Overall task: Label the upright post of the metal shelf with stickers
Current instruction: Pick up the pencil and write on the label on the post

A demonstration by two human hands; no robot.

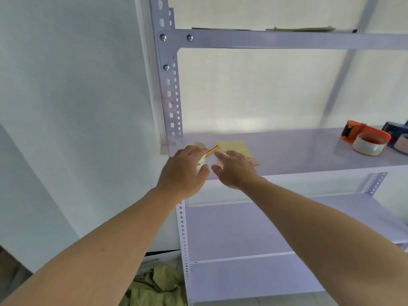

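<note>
The white perforated upright post [169, 91] of the metal shelf rises at the left, bolted to a crossbar. My left hand [183, 171] grips a white paper cup [201, 162] with a green print at the shelf's front left corner; a yellow pencil [212, 150] sticks out of it. My right hand [234, 170] hovers just right of the cup with fingers spread and relaxed, over a yellow sticker sheet [235, 149] lying flat on the shelf. The hand hides part of the sheet.
An orange tape dispenser [364, 138] with a tape roll and a dark blue one [397, 135] stand at the shelf's right end. A lower shelf board [242, 230] lies below. Green cloth [156, 286] is piled on the floor by the post. A white wall is at the left.
</note>
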